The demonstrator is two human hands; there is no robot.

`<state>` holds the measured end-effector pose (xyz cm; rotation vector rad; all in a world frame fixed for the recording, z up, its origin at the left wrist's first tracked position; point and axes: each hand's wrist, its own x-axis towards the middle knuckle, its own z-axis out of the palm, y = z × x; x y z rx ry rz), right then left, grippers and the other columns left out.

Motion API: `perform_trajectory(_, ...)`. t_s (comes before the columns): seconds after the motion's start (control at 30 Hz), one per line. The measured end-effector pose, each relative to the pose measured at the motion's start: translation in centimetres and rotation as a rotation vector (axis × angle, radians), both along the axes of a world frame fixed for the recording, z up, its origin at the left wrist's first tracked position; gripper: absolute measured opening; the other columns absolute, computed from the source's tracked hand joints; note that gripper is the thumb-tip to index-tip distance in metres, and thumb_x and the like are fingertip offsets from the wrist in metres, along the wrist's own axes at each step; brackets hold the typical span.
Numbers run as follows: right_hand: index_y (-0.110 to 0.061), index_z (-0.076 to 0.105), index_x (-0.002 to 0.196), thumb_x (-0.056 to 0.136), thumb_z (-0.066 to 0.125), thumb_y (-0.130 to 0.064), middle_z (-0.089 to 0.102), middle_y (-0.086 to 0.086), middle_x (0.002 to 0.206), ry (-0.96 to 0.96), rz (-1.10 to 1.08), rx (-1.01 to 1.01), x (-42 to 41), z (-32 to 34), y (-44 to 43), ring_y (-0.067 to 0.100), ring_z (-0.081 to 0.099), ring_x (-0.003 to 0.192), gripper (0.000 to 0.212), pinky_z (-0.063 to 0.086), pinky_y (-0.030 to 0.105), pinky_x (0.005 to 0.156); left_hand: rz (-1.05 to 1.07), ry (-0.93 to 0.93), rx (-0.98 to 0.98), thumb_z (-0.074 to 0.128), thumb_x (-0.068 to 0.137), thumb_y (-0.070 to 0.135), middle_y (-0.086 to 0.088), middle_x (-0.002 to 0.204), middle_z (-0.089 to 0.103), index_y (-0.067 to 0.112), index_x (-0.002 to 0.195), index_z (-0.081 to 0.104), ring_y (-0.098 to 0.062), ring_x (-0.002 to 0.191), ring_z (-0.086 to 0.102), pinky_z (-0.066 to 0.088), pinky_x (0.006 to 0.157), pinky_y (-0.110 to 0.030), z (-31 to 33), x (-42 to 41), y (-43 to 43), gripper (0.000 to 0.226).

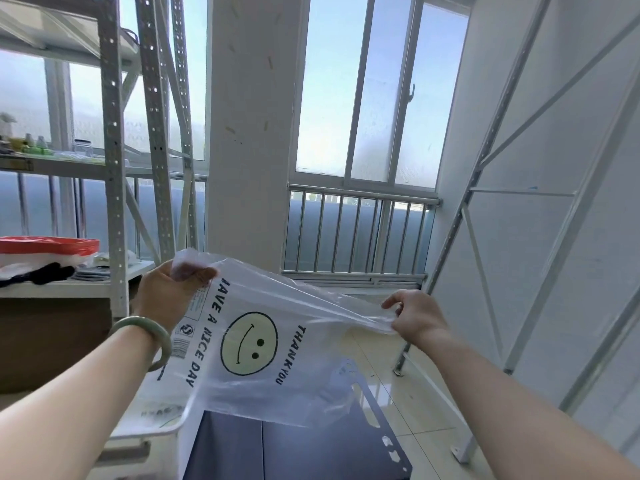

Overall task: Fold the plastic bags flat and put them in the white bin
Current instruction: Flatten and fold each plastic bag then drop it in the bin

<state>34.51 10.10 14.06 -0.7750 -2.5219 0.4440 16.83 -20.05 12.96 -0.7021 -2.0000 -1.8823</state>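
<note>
1. Plastic bag, clear with a yellow smiley and "THANK YOU / HAVE A NICE DAY" print, is held up in the air between both hands, turned sideways, not yet folded.
2. Left hand is closed on one edge of the bag, thumb over the film; a green bangle sits on that wrist.
3. Right hand pinches the opposite edge, where the film is bunched and wrinkled.
4. Step in hand, as I judge it: stretching the bag flat before the first fold. To do it well, pull both edges evenly taut, let trapped air out, line up the edges, then crease; thin film will likely slip and spring back, so keep the pinch firm.
5. White bin is low left, under the bag, only partly seen; something printed seems to lie in it, cannot tell what.
6. A dark panel lies directly below the bag.
7. Room: metal shelving on the left with a red-rimmed item, tall windows, pale tiled floor.
</note>
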Motion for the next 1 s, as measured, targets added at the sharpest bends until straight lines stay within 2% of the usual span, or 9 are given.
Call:
perform_trajectory(0.07,-0.017,0.062,0.109,0.085,0.044,0.001,0.061,0.006,0.111,-0.056,-0.135,0.095,-0.3,-0.1,0.0,0.023,0.057,0.101,0.035,0.041,0.025,0.075,0.028,0.019,-0.061,0.067,0.056,0.064,0.007,0.075,0.071,0.033,0.072,0.069,-0.027,0.087,0.067,0.053,0.084,-0.051,-0.3,-0.3,0.2,0.035)
perform_trajectory(0.13,-0.014,0.055,0.111,0.085,0.041,-0.006,0.061,0.008,0.110,-0.113,-0.249,0.052,-0.5,0.0,0.2,0.026,0.057,0.099,0.030,0.042,0.028,0.073,0.047,0.046,-0.094,0.064,0.059,0.072,0.013,0.072,0.071,0.040,0.073,0.068,-0.022,0.083,0.068,0.054,0.080,-0.051,-0.5,-0.6,0.2,0.035)
perform_trajectory(0.3,-0.004,0.047,0.096,0.087,0.036,-0.007,0.049,0.009,0.072,-0.027,-0.192,-0.751,0.2,0.9,0.7,0.014,0.042,0.055,0.014,0.032,0.021,0.048,0.064,0.016,-0.064,0.065,0.060,0.058,0.003,0.077,0.071,0.021,0.079,0.070,-0.021,0.081,0.067,0.054,0.081,-0.043,-0.5,-1.0,-0.1,0.042)
perform_trajectory(0.4,-0.005,0.049,0.098,0.089,0.041,-0.003,0.050,0.011,0.081,0.206,0.061,-1.143,1.5,0.8,1.2,0.014,0.051,0.055,0.012,0.041,0.017,0.041,-0.012,-0.051,0.009,0.069,0.063,0.041,0.000,0.079,0.073,0.016,0.082,0.071,-0.018,0.082,0.067,0.052,0.088,-0.039,-0.6,-1.1,-0.4,0.031)
perform_trajectory(0.5,-0.011,0.055,0.114,0.087,0.044,0.008,0.057,0.016,0.093,0.569,0.393,-1.409,2.1,0.4,1.6,0.015,0.059,0.052,0.035,0.052,0.018,0.046,-0.029,-0.109,0.055,0.073,0.062,0.037,-0.002,0.080,0.073,0.015,0.082,0.072,-0.021,0.084,0.068,0.051,0.090,-0.039,-1.0,-1.4,-0.5,0.030)
perform_trajectory(0.67,-0.007,0.060,0.111,0.081,0.051,-0.014,0.061,0.012,0.083,0.798,0.626,-1.497,2.4,0.6,0.8,0.019,0.059,0.067,0.032,0.057,0.024,0.063,-0.028,-0.139,0.100,0.074,0.068,0.033,-0.002,0.083,0.072,0.016,0.084,0.072,-0.016,0.080,0.065,0.048,0.086,-0.031,-0.8,-1.0,0.1,0.024)
perform_trajectory(0.83,-0.001,0.060,0.106,0.086,0.039,0.000,0.069,0.012,0.080,0.989,0.661,-1.565,2.3,0.8,0.9,0.021,0.068,0.078,0.029,0.058,0.025,0.077,-0.039,-0.190,0.186,0.073,0.074,0.025,-0.006,0.086,0.070,0.013,0.086,0.070,-0.018,0.077,0.063,0.046,0.087,-0.030,-0.7,-0.9,0.1,0.017)
perform_trajectory(0.9,-0.001,0.063,0.103,0.087,0.044,0.007,0.070,0.010,0.080,0.985,0.603,-1.500,1.8,0.8,0.9,0.016,0.070,0.075,0.025,0.058,0.021,0.074,-0.038,-0.217,0.195,0.073,0.076,0.022,-0.006,0.087,0.070,0.009,0.090,0.070,-0.017,0.077,0.064,0.048,0.085,-0.029,-0.8,-1.1,0.0,0.019)
perform_trajectory(1.0,-0.007,0.071,0.077,0.074,0.065,-0.004,0.070,0.005,0.070,1.001,0.418,-1.412,1.2,0.8,0.8,0.008,0.067,0.058,0.007,0.055,0.016,0.053,-0.089,-0.261,0.248,0.070,0.079,0.017,-0.004,0.082,0.072,0.008,0.089,0.069,-0.010,0.068,0.067,0.055,0.072,-0.020,-0.9,-1.2,-0.1,0.013)
